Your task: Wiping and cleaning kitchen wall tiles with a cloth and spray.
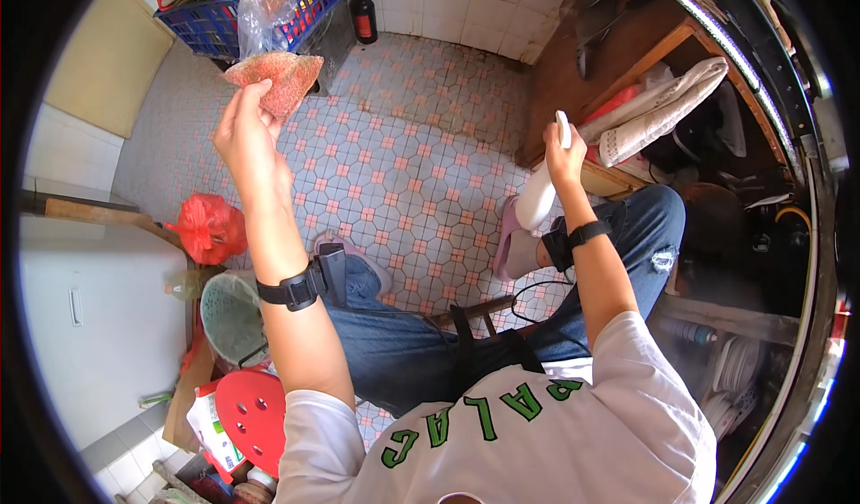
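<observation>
My left hand (250, 124) is raised at the upper left, its thumb and fingers pinching a reddish-brown folded cloth (285, 84). A clear plastic bag (262, 20) shows just beyond the cloth. At the right, my right hand (564, 158) is closed around the neck of a white spray bottle (536, 198), whose white head (563, 130) sticks up above the fingers. The bottle's body hangs down over a pink slipper (505, 235) on one foot. The bottle's label side, if any, is hidden.
A blue plastic basket (201, 27) and a dark bottle (363, 17) stand at the back. On the left are a red plastic bag (213, 228), a green bin (232, 319) and a red perforated stool seat (252, 416). A folded cloth (662, 114) hangs at the open wooden cabinet (662, 50).
</observation>
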Tool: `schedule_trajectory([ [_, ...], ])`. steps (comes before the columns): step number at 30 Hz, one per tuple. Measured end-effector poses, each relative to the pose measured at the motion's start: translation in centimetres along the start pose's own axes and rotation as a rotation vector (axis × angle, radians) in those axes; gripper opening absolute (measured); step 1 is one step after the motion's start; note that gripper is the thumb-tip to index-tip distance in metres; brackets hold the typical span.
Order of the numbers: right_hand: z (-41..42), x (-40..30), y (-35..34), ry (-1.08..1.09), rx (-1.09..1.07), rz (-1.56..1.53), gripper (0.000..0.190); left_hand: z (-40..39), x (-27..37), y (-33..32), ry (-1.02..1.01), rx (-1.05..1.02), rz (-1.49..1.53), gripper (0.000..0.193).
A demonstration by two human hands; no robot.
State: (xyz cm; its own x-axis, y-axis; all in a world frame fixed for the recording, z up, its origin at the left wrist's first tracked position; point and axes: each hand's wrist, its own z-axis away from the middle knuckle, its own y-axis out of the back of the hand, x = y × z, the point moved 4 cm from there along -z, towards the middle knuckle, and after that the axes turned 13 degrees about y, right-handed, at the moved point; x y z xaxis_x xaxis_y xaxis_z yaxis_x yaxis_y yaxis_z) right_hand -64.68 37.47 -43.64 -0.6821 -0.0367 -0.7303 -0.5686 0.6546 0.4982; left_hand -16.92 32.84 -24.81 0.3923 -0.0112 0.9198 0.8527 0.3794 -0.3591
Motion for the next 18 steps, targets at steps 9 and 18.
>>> schedule_trajectory([
  [9,-3.4,0.0,-2.4,-0.378,-0.025,-0.06,0.039,0.5,0.8,1.7,0.016,0.011,0.08,0.023],
  [18,-5.6,0.8,-5.0,-0.266,-0.067,-0.061,0.041,1.0,2.2,2.7,0.01,0.039,0.106,0.02],
])
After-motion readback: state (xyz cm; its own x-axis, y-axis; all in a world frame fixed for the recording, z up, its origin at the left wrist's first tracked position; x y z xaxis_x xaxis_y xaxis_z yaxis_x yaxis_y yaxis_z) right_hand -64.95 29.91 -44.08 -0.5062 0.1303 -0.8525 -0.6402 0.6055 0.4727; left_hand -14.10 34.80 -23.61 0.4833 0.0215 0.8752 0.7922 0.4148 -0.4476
